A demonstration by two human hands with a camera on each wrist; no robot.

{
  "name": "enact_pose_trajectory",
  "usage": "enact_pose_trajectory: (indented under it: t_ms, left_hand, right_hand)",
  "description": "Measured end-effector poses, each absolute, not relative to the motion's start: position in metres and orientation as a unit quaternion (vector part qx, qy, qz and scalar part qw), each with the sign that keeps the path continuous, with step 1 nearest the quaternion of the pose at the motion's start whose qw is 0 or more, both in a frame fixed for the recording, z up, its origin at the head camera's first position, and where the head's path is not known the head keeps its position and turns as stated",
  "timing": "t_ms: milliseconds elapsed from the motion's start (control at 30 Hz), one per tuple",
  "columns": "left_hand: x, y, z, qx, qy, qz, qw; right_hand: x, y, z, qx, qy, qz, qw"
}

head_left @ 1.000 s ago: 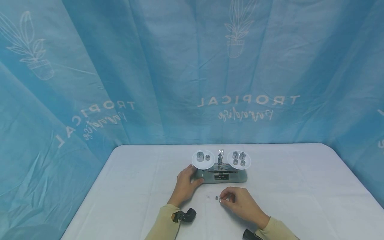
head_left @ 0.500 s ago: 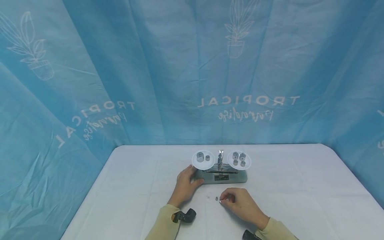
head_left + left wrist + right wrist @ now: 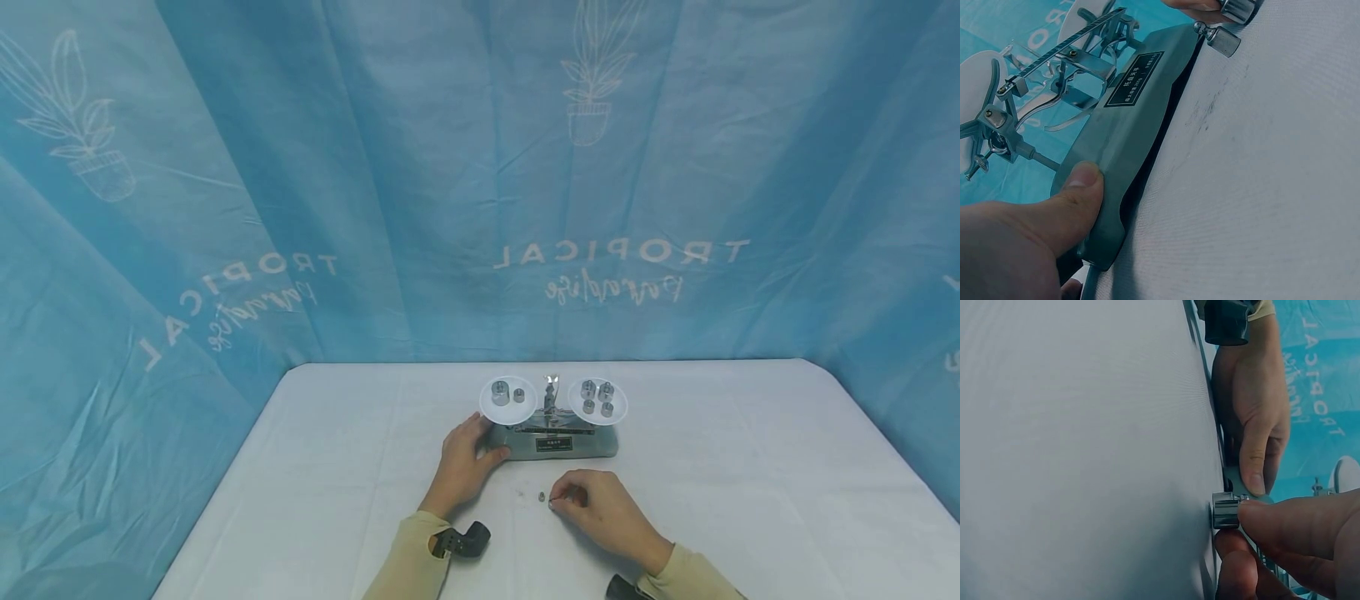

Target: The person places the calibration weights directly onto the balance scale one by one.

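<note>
A grey-green balance scale (image 3: 585,447) stands on the white-covered table in the head view. My left hand (image 3: 457,468) grips the left end of its base, thumb on the front face; the other fingers are mostly hidden behind. In front of the scale, my right hand (image 3: 603,507) pinches a small metal weight (image 3: 1225,510) by its knob, low over the tabletop. Just beside that one stands another small weight (image 3: 542,497), also seen near the fingers in the left wrist view. Two weights sit on the left pan (image 3: 510,416), several on the right pan (image 3: 576,412).
A white cloth (image 3: 337,467) covers the table. Blue printed curtains (image 3: 450,183) hang behind and at the sides. Dark wrist cameras (image 3: 472,539) are strapped over the tan sleeves (image 3: 411,554).
</note>
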State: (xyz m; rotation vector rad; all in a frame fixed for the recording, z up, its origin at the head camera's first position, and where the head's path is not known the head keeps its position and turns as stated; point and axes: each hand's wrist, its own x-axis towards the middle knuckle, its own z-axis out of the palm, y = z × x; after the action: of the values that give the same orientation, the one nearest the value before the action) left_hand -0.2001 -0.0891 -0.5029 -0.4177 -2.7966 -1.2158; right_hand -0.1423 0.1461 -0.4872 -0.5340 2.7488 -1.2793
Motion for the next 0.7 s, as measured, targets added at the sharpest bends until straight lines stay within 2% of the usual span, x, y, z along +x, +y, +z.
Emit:
enact_pose_trajectory:
  t_ms: [700]
  left_hand:
    - [-0.202, -0.090, -0.506, -0.144, -0.907, -0.393, 0.039]
  right_hand:
    - [-0.142, 0.151, -0.471, -0.177, 0.886, -0.429, 0.002]
